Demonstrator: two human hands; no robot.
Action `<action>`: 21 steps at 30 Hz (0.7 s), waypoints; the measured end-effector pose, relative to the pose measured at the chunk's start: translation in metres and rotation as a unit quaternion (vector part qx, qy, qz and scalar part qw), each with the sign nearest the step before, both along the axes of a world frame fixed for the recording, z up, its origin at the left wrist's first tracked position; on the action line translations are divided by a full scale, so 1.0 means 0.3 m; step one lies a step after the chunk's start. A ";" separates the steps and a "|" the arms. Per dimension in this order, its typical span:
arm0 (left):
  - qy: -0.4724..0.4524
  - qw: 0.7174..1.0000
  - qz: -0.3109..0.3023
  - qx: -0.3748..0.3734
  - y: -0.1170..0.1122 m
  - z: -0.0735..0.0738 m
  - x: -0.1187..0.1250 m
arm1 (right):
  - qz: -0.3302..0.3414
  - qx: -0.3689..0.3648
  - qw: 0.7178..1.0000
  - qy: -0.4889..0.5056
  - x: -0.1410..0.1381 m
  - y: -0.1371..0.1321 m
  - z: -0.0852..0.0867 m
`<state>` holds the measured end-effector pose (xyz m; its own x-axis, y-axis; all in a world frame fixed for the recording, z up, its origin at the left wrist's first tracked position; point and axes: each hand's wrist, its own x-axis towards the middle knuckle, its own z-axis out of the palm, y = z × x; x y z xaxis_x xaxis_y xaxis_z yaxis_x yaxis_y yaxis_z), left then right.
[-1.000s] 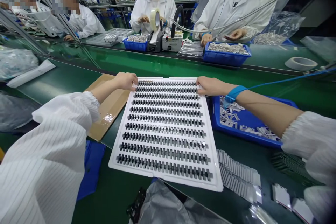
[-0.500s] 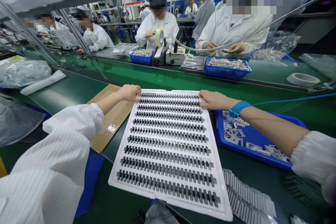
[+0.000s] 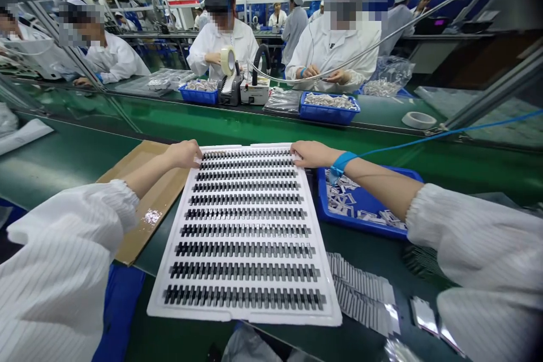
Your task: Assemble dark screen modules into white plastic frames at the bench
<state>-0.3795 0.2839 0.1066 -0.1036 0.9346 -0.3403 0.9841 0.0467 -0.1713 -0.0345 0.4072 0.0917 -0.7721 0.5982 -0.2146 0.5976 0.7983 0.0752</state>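
Note:
A large white tray (image 3: 333,288) lies in front of me on the green bench, its rows filled with several lines of small dark parts (image 3: 246,230). My left hand (image 3: 184,154) grips the tray's far left corner with curled fingers. My right hand (image 3: 311,153) grips the far right corner; a blue wrist strap (image 3: 343,162) with a blue cord sits on that wrist. Both arms are stretched forward over the tray's sides.
A brown cardboard sheet (image 3: 146,203) lies left of the tray and a blue bin (image 3: 360,206) of small white pieces lies right of it. Striped foil packets (image 3: 360,291) lie near the front right. Across the green conveyor (image 3: 237,119), people in white coats work beside blue bins and a tape dispenser (image 3: 229,82).
Both hands stay on the tray's far corners. The view has swung, so the tray now sits further left and lower in the picture.

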 end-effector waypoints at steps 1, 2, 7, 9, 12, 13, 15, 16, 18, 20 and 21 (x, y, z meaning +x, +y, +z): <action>0.004 1.000 0.008 -0.004 0.006 -0.003 0.001 | 0.000 0.001 1.000 -0.001 -0.001 -0.001 -0.001; 0.008 1.000 0.015 -0.007 0.011 -0.005 0.004 | 0.000 0.003 1.000 -0.001 -0.001 -0.002 -0.002; 0.026 0.998 0.047 -0.010 0.004 -0.006 0.031 | -0.003 0.009 1.000 -0.005 -0.004 -0.005 0.000; 0.032 0.998 0.052 -0.005 -0.001 -0.001 0.041 | -0.005 0.010 1.000 -0.007 -0.007 -0.003 0.000; 0.034 0.998 0.051 -0.001 -0.004 0.005 0.045 | -0.006 0.008 1.000 -0.008 -0.008 0.003 -0.007; 0.033 0.998 0.048 -0.001 -0.005 0.006 0.045 | -0.006 0.007 1.000 -0.007 -0.008 0.005 -0.010; 0.029 0.999 0.039 0.002 -0.008 0.006 0.041 | -0.005 0.005 1.000 -0.003 -0.007 0.010 -0.018; 0.028 0.999 0.034 0.004 -0.010 0.005 0.039 | -0.005 0.003 1.000 0.001 -0.006 0.012 -0.021; 0.026 0.999 0.024 0.011 -0.015 0.002 0.036 | -0.003 0.001 1.000 0.007 -0.003 0.015 -0.026; 0.026 0.999 0.016 0.019 -0.021 -0.001 0.035 | -0.001 -0.002 1.000 0.014 0.000 0.015 -0.026; 0.025 0.999 0.013 0.023 -0.023 -0.003 0.034 | -0.001 -0.004 1.000 0.017 0.001 0.014 -0.024</action>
